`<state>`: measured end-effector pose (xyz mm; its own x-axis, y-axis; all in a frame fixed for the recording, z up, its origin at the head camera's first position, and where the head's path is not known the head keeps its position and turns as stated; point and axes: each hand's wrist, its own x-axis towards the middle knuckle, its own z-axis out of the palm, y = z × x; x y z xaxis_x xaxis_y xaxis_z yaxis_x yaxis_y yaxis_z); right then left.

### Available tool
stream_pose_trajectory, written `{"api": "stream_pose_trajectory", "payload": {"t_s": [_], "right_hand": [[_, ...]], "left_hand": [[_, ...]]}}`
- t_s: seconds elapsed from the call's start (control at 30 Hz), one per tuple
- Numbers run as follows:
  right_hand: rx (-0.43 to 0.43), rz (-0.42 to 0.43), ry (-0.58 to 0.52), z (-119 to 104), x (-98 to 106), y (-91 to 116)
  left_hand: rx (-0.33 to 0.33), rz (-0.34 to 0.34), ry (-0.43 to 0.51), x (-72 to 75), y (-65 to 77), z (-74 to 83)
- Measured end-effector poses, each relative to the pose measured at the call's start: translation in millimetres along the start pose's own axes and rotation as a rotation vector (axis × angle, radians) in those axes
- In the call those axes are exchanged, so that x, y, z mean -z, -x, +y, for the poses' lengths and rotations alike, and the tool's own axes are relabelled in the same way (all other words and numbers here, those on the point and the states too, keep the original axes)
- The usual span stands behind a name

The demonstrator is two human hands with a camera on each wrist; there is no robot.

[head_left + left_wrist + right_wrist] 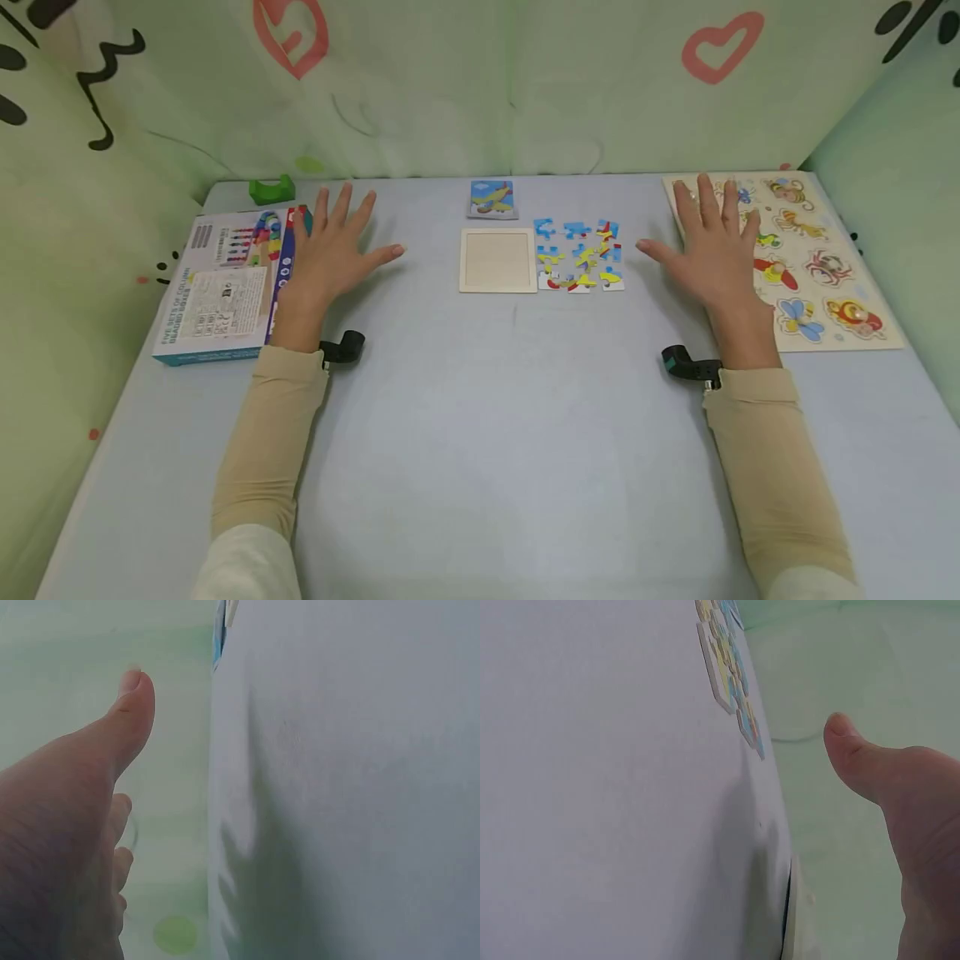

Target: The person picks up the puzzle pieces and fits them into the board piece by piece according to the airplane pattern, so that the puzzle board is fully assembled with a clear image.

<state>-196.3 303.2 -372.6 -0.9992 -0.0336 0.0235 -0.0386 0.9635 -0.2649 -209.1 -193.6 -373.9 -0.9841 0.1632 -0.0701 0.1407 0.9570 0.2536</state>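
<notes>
My left hand (327,258) is held above the table with fingers spread, near the right edge of a boxed set (217,287). On the other side, my right hand (712,254) spreads its fingers over the left part of a wooden board with animal pictures (817,312). Neither hand holds anything. Between them lie a bare wooden puzzle tray (498,292) and several loose jigsaw pieces (585,257). Behind the tray sits a small picture of a yellow plane (492,198). Each wrist view shows the thumb straight, with the left thumb (133,712) and right thumb (859,761) clear of objects.
A green block-like object (272,191) stands behind the box at the back left. Green printed cloth (510,92) hangs behind and at both sides of the white table (510,467).
</notes>
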Motion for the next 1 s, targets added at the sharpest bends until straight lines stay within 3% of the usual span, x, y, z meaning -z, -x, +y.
{"api": "stream_pose_trajectory", "payload": {"t_s": [0.2, 0.5, 1.0], "right_hand": [[0.064, -0.009, -0.010, -19.7, -5.8, -10.8], [0.168, -0.021, -0.016, -63.7, -15.8, -30.7], [0.247, -0.070, -0.127, -104.5, -37.9, -52.2]], "left_hand": [[-0.020, -0.017, -0.004, -4.5, -4.2, 7.5], [-0.112, -0.060, 0.020, -10.5, -14.5, 29.4], [-0.270, -0.181, -0.002, -15.8, -12.3, 66.2]]}}
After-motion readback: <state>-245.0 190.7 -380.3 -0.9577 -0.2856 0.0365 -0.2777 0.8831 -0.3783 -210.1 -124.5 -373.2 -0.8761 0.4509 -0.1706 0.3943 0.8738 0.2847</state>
